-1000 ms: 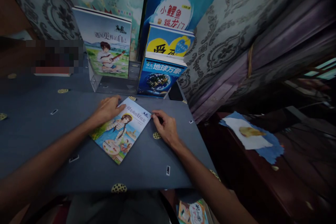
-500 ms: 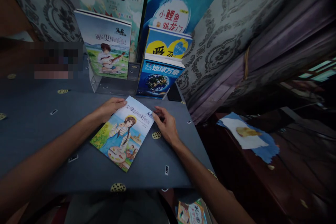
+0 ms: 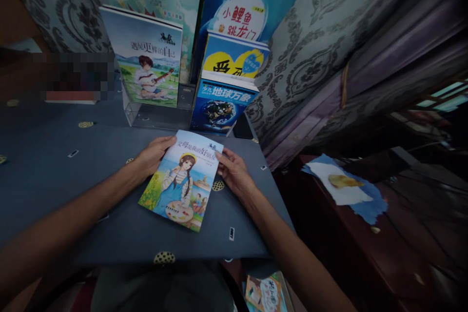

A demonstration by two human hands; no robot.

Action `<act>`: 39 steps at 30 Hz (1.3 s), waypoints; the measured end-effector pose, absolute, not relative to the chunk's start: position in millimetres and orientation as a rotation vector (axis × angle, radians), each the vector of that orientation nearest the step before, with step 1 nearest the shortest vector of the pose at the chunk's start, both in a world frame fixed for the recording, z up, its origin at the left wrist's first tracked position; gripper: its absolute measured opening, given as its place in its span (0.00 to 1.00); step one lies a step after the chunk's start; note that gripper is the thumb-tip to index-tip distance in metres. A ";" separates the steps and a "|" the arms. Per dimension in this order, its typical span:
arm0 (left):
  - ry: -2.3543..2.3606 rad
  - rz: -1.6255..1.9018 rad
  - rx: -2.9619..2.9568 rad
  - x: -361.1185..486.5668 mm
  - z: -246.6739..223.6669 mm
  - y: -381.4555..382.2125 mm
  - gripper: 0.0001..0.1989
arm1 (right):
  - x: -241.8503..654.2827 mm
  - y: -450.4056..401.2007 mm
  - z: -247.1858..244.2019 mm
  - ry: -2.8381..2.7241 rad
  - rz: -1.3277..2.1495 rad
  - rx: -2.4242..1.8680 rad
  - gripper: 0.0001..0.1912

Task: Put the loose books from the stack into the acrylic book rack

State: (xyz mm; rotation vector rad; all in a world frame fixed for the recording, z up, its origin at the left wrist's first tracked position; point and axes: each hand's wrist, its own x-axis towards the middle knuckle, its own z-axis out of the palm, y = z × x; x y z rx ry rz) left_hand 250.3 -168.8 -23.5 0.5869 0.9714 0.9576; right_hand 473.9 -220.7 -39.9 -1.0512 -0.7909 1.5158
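1. In the head view, the left hand point(image 3: 156, 153) is pinching the upper left edge of a paperback point(image 3: 185, 170), while the right hand point(image 3: 234, 170) is gripping its upper right edge, thumb on the cover.
2. The paperback is slanting over the near middle of the tabletop point(image 3: 91, 156); whether its lower edge is touching the surface cannot be told.
3. Because both hands are holding only the upper part, the lower end might be swinging or slipping if one grip loosened. Uneven squeezing could be bending the thin cover. The clear stand point(image 3: 161, 117) is standing just beyond, so a forward push might be knocking its standing books point(image 3: 219, 107) askew.
4. The tabletop is showing blue-grey, with yellow dotted ovals and small labels.
5. Beyond, a patterned wall point(image 3: 310, 44) is rising; a purple curtain point(image 3: 365, 58) is hanging at right, above a blue cloth point(image 3: 376, 209).
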 end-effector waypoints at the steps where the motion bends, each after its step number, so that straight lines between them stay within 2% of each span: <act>1: 1.006 0.978 0.599 250.3 -24.0 -167.8 0.04 | 473.1 -222.0 -40.5 -0.817 1.541 -1.052 0.28; 6: 1.160 1.043 0.785 247.3 -32.7 -160.6 0.06 | 470.8 -225.3 -43.2 -0.951 1.553 -1.080 0.26; 11: 1.381 1.000 1.485 239.5 -38.9 -158.7 0.20 | 473.3 -219.4 -45.5 -0.994 1.492 -1.116 0.22; 15: 1.323 0.918 2.300 243.2 -40.3 -172.6 0.18 | 476.2 -214.0 -46.2 -0.997 1.462 -1.151 0.21; 18: 1.056 0.762 2.577 254.0 -41.8 -192.1 0.17 | 477.4 -212.4 -45.4 -1.007 1.476 -1.159 0.21; 23: 0.533 0.572 2.726 265.9 -35.4 -220.5 0.17 | 478.1 -212.8 -44.5 -1.014 1.482 -1.146 0.21; 26: 0.371 0.450 2.753 266.5 -31.6 -228.9 0.18 | 479.5 -212.6 -45.1 -1.015 1.469 -1.155 0.22; 32: 0.422 0.441 2.754 267.1 -41.6 -234.6 0.32 | 484.1 -207.8 -47.9 -1.030 1.398 -1.198 0.23; 39: 0.505 0.508 2.750 273.0 -48.8 -239.5 0.28 | 492.5 -226.6 -47.2 -1.066 1.429 -1.263 0.27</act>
